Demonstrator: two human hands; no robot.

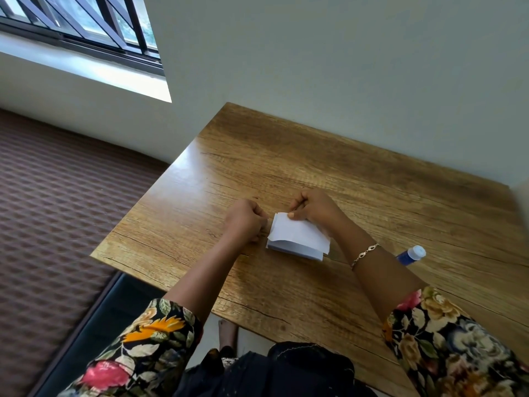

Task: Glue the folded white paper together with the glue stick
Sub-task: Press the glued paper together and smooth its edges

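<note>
Paper (297, 239) is looking light and floppy; I'm pinching its far corner with right hand (313, 209), left hand (246, 220) fisted beside it, glue stick (412, 255) lying untouched.

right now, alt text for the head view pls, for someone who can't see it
A person's right hand pinches the far edge of a folded white paper on a wooden table, the left hand fisted at its left edge. A blue glue stick lies untouched to the right.
</note>
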